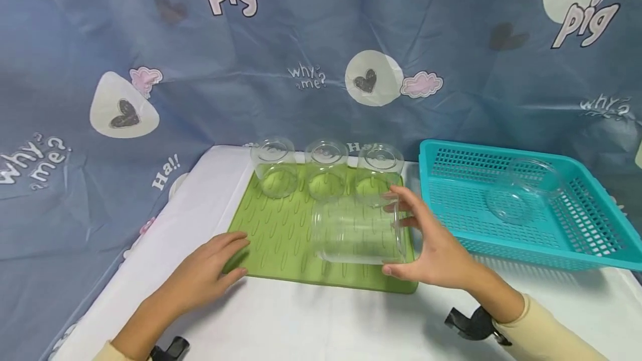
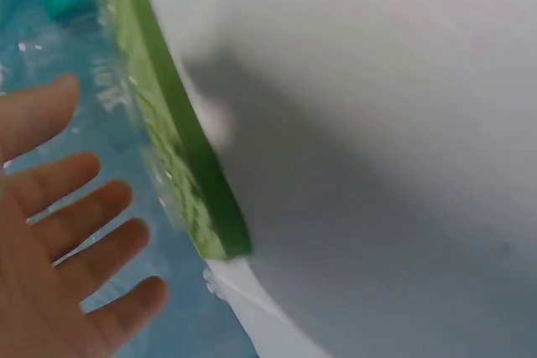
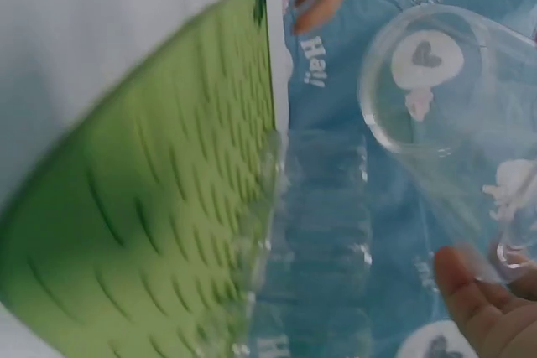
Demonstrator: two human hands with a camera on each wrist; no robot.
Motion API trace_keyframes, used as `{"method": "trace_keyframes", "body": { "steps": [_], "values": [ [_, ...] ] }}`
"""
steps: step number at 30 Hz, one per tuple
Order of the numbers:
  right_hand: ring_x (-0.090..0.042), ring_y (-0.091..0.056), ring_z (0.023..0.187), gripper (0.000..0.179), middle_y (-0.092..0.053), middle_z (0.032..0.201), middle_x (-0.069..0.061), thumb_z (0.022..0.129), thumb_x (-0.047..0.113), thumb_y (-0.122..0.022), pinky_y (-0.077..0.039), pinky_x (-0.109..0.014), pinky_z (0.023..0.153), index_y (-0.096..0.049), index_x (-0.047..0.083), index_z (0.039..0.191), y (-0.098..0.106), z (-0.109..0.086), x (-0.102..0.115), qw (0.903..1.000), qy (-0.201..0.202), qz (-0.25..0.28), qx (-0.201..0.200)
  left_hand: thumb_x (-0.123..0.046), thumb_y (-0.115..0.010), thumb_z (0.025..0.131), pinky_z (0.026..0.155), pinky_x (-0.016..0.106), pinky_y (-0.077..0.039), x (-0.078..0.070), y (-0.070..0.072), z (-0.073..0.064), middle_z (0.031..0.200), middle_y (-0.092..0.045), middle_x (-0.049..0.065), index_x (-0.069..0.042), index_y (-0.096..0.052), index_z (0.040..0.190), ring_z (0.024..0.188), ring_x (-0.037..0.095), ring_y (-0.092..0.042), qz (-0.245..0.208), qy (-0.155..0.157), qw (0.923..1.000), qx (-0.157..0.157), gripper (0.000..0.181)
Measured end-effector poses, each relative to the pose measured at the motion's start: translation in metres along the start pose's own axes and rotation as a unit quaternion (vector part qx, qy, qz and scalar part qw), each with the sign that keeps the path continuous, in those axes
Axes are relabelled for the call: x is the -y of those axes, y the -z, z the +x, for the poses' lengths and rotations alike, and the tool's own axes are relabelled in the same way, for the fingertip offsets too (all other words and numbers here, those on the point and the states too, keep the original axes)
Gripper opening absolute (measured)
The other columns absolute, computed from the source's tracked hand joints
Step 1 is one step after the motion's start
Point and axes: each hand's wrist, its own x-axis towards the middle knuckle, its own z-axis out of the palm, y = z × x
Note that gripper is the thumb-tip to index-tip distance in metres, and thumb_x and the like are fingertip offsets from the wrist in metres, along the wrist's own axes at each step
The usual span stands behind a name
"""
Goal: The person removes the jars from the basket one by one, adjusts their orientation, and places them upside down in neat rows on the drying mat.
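A clear cup (image 1: 358,233) lies sideways in the air above the green ribbed mat (image 1: 281,233), its mouth facing left. My right hand (image 1: 438,252) grips it by the base end, thumb at the front and fingers at the back. In the right wrist view, the cup (image 3: 445,98) is held away from the mat, with the fingertips (image 3: 457,274) on its base end. Over the mat's front left edge, my left hand (image 1: 203,272) hovers with loosely spread fingers and holds nothing; the left wrist view shows the same hand (image 2: 75,241) beside the mat.
Three clear cups stand upside down in a row along the mat's back: left (image 1: 275,169), middle (image 1: 327,169) and right (image 1: 379,171). To the right is a turquoise basket (image 1: 501,150) with another clear cup (image 1: 524,191) lying in it. A blue printed cloth (image 1: 301,32) hangs behind the white table (image 1: 321,322).
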Motion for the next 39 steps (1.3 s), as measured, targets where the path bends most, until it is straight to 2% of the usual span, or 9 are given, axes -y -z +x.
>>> {"method": "trace_keyframes", "body": {
  "steps": [4,9,12,16,20,28,34,39],
  "values": [
    [-0.018,-0.049,0.125,0.120,-0.041,0.149,-0.005,0.064,0.026,-0.094,-0.056,-0.033,0.093,-0.019,0.024,0.158,0.016,0.008,0.006,0.9974,-0.015,-0.062,0.033,-0.026,-0.079,0.083,0.101,0.051,-0.052,0.012,-0.002,-0.007,0.132,-0.063,0.013,-0.003,-0.064,0.126,0.122,0.034,-0.061,0.026,-0.013,0.9988,0.040,0.051],
    [-0.016,-0.049,0.124,0.122,-0.040,0.150,-0.003,0.062,0.031,-0.094,-0.057,-0.035,0.090,-0.019,0.025,0.158,0.026,0.022,0.019,0.9918,-0.016,-0.108,0.067,-0.020,-0.076,0.085,0.102,0.048,-0.052,0.022,-0.003,-0.011,0.133,-0.063,0.011,-0.003,-0.067,0.122,0.124,0.033,-0.060,0.015,-0.007,0.9965,0.082,0.041],
    [-0.016,-0.050,0.124,0.123,-0.039,0.153,-0.003,0.061,0.036,-0.094,-0.057,-0.036,0.089,-0.018,0.026,0.158,0.024,0.033,0.026,0.9868,-0.007,-0.137,0.087,-0.015,-0.075,0.086,0.101,0.048,-0.052,0.029,-0.003,-0.010,0.133,-0.063,0.010,-0.004,-0.068,0.121,0.124,0.032,-0.060,0.011,-0.004,0.9956,0.093,0.037],
    [-0.021,-0.050,0.131,0.121,-0.035,0.156,-0.004,0.064,0.044,-0.091,-0.054,-0.045,0.099,-0.018,0.025,0.158,0.010,0.046,0.030,0.9783,0.000,-0.157,0.136,-0.009,-0.076,0.084,0.100,0.047,-0.053,0.034,-0.004,-0.010,0.129,-0.065,0.009,-0.003,-0.069,0.118,0.121,0.032,-0.062,0.014,-0.009,0.9962,0.086,0.036],
    [-0.028,-0.045,0.140,0.120,-0.034,0.156,-0.007,0.065,0.046,-0.090,-0.047,-0.053,0.109,-0.019,0.023,0.159,-0.004,0.054,0.029,0.9697,0.014,-0.175,0.170,-0.009,-0.075,0.085,0.100,0.047,-0.053,0.033,-0.009,-0.010,0.128,-0.066,0.008,-0.003,-0.070,0.118,0.120,0.032,-0.062,0.011,-0.009,0.9968,0.079,0.034],
    [-0.028,-0.046,0.138,0.121,-0.037,0.155,-0.008,0.064,0.046,-0.091,-0.046,-0.050,0.112,-0.020,0.019,0.159,-0.008,0.069,0.030,0.9632,0.039,-0.202,0.173,-0.011,-0.074,0.087,0.101,0.047,-0.052,0.026,-0.012,-0.003,0.127,-0.066,0.010,-0.001,-0.069,0.118,0.119,0.031,-0.063,0.009,0.000,0.9977,0.067,0.033],
    [-0.025,-0.046,0.137,0.120,-0.037,0.154,-0.006,0.064,0.045,-0.091,-0.046,-0.048,0.112,-0.022,0.019,0.158,-0.007,0.079,0.032,0.9627,0.042,-0.206,0.170,-0.011,-0.076,0.084,0.100,0.047,-0.053,0.025,-0.015,0.001,0.125,-0.066,0.013,0.001,-0.069,0.118,0.117,0.033,-0.063,0.016,-0.015,0.9985,0.050,0.036],
    [-0.024,-0.046,0.136,0.118,-0.038,0.153,-0.007,0.066,0.045,-0.089,-0.046,-0.046,0.111,-0.022,0.019,0.158,-0.013,0.089,0.037,0.9576,0.043,-0.214,0.187,-0.008,-0.077,0.083,0.098,0.048,-0.054,0.026,-0.016,-0.002,0.121,-0.068,0.015,0.001,-0.070,0.114,0.114,0.034,-0.065,0.020,-0.023,0.9988,0.038,0.033]
  ]
}}
